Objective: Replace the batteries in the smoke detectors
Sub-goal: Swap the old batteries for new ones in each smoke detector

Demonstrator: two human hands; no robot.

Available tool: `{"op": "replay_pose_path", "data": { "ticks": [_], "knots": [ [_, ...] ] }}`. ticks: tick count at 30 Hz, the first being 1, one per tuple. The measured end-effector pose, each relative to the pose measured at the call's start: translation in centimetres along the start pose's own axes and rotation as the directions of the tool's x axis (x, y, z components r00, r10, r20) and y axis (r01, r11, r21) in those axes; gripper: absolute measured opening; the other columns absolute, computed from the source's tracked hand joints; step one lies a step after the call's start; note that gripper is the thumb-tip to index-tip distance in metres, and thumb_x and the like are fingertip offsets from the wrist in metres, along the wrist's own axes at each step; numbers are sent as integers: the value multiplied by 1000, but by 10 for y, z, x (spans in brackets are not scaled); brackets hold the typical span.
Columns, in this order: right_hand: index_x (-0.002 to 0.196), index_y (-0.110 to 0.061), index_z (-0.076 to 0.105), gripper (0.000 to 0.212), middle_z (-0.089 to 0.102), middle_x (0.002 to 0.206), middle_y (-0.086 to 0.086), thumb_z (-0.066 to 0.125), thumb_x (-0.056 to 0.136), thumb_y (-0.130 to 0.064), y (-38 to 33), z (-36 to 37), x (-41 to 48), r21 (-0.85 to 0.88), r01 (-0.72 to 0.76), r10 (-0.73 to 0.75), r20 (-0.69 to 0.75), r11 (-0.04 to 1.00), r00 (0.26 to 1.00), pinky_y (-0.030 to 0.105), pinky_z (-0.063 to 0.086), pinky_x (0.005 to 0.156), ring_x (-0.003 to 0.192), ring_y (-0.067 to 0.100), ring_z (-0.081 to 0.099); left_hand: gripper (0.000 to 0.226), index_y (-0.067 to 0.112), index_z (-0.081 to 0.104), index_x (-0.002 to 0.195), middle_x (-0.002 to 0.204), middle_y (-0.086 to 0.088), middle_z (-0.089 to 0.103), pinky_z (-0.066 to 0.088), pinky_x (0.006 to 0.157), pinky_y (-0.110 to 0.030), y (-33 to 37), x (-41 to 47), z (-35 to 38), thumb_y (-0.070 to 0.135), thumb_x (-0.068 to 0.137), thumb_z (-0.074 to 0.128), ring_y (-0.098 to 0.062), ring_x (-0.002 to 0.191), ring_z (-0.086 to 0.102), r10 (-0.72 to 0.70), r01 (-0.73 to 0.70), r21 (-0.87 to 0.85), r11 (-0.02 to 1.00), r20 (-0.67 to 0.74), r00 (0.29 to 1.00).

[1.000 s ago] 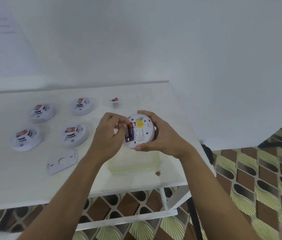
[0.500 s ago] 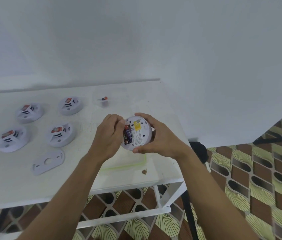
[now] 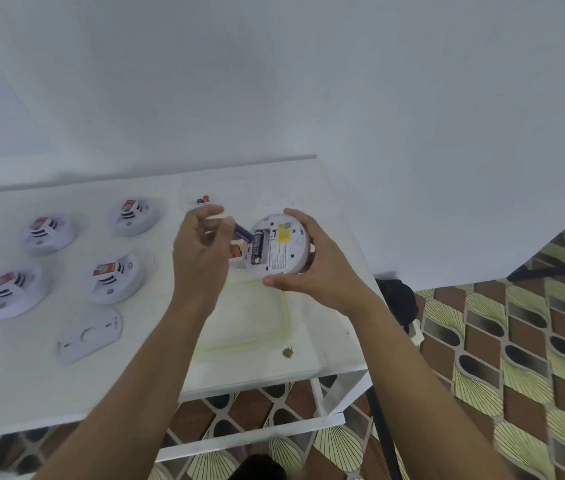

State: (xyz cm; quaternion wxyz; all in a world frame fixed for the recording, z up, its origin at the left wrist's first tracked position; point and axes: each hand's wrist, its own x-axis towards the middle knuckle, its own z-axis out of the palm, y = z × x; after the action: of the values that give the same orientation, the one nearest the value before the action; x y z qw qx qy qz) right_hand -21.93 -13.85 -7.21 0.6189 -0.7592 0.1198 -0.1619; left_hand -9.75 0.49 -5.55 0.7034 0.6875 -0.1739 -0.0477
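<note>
fingers (image 3: pixel 227 222) of the left hand (image 3: pixel 201 258) pinch a purple battery (image 3: pixel 241 232) tilted at the bay's edge of the smoke detector (image 3: pixel 284 251), gripped by the right hand (image 3: pixel 319 275) above the table (image 3: pixel 14 375); a second battery (image 3: pixel 258 245) sits inside. looks midway on this one, four other detectors (image 3: pixel 114 277) lying by

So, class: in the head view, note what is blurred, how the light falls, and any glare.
Head view: left hand and pinched battery motion-smeared; detector in right hand sharper; light soft, shadows faint, no glare spots.
</note>
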Motion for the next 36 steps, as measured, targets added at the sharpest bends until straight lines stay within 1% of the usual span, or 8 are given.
{"op": "replay_pose_path", "data": {
  "ticks": [3,6,11,14,20,27,32,36],
  "knots": [
    [147,-32,39,97,57,132,-19,93,69,-12,3,1,10,2,-2,2,-74,1000,997,38,56,99,123,5,56,11,17,61,102,81,0,70,57,76,-33,4,22,-5,11,94,63,-19,81,71,-39,28,-165,986,-66,997],
    [148,-32,38,97,59,126,-28,93,70,-15,6,-2,22,12,-19,21,-137,1000,990,42,56,99,122,2,57,9,18,68,96,71,3,73,58,85,-35,-3,45,-15,11,93,63,-14,78,70,20,-27,126,992,55,998],
    [148,-30,38,97,59,116,-38,92,70,-13,6,-11,43,19,-32,35,-158,999,987,40,56,99,118,-3,58,12,22,75,100,88,5,75,49,81,-17,-19,82,-17,22,89,69,-9,80,68,-41,-234,649,724,378,925],
    [148,-30,38,97,59,114,-40,92,70,-13,4,-13,54,8,-32,33,-155,999,987,38,56,98,116,-6,58,15,14,74,98,91,0,75,44,74,-9,-28,97,-13,15,83,76,-12,83,69,-75,-345,701,624,493,867],
    [147,-33,39,96,58,123,-33,92,69,-16,3,-17,76,-18,-38,35,-143,999,989,40,55,101,119,-4,57,17,16,77,102,101,0,74,48,82,-28,-40,114,2,21,86,72,-17,90,64,-134,-504,781,368,581,803],
    [148,-30,39,97,57,133,-19,92,69,-12,6,-17,93,-8,-24,23,-111,1000,994,29,55,98,120,-3,56,20,13,75,109,105,-4,75,51,93,-30,-31,118,1,14,91,67,-16,89,68,21,-489,728,481,548,836],
    [147,-28,41,94,59,133,-14,91,70,-7,8,-13,100,11,-24,25,-51,1000,998,28,55,96,121,3,58,18,21,74,104,94,15,69,41,70,0,-3,117,0,11,90,67,12,78,59,238,-451,545,707,418,877],
    [145,-26,43,93,61,130,-12,91,69,-2,7,-10,107,31,-20,21,-18,999,1000,36,58,95,121,7,59,31,25,73,112,109,20,63,48,71,-3,2,123,-5,11,84,73,15,95,59,224,-515,417,749,572,789]
  ]
}}
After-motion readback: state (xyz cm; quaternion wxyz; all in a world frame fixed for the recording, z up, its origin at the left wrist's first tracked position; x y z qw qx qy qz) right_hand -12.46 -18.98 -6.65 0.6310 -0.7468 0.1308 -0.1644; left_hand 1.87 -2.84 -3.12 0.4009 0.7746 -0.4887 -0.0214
